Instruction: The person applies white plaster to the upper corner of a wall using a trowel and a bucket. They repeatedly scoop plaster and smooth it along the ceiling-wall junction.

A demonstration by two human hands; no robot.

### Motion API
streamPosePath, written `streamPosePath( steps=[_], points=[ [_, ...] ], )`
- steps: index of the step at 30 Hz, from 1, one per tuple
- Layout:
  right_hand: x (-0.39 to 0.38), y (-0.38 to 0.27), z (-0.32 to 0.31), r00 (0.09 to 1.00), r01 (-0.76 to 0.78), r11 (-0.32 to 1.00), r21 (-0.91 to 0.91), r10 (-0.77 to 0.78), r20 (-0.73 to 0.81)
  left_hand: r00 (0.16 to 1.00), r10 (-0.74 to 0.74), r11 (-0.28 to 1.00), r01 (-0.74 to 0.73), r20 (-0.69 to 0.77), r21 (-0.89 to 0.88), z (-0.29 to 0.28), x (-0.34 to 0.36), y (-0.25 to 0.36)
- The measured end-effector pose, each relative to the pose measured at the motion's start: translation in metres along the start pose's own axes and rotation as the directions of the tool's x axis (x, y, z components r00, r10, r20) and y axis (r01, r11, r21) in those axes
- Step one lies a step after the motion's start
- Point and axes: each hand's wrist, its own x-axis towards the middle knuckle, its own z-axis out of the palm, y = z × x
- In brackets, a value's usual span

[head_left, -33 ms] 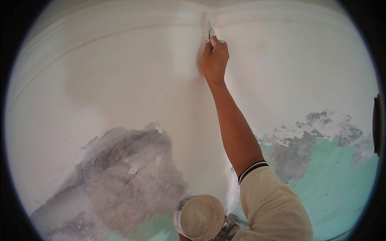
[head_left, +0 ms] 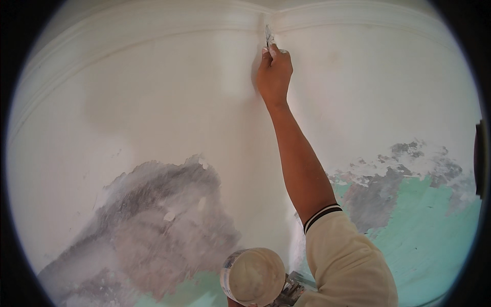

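My right hand is raised high to the inner corner of two walls, just below the cornice. Its fingers are closed round a small putty knife with a metal blade, whose tip points up at the corner; white filler smears the fingers. Low in the picture is a round white tub, smeared with pale filler. A sliver of my left hand shows under the tub, supporting it; most of its fingers are hidden. Beside the tub, a metal blade-like tool is partly covered by my sleeve.
A pale cornice runs along the top of both walls. On the left wall is a rough grey patch. The right wall bears green paint with grey and white flaking above it. A dark object stands at the right rim.
My right hand and the putty knife have shifted very slightly to the right along the corner. The tub has hardly moved.
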Motion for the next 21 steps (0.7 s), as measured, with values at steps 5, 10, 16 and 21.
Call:
streamPosePath(
  steps=[5,10,16,21],
  points=[
    [0.000,-0.006,0.004,1.000,0.030,0.999,0.028,-0.030,-0.003,0.999,0.023,1.000,-0.023,-0.029,0.015,0.000,-0.009,-0.001],
    [-0.010,-0.002,-0.007,0.999,0.035,0.997,0.062,-0.037,0.025,0.998,0.044,0.998,-0.043,-0.051,0.034,-0.003,-0.012,-0.005],
    [0.009,0.010,-0.006,0.998,0.035,0.999,0.041,-0.037,0.042,0.997,0.048,0.998,-0.045,-0.067,0.047,-0.001,-0.013,-0.009],
    [-0.003,0.002,-0.019,0.992,0.034,0.999,-0.013,-0.032,0.126,0.995,0.068,0.985,-0.078,-0.074,-0.156,0.027,-0.023,0.026]
  ],
)
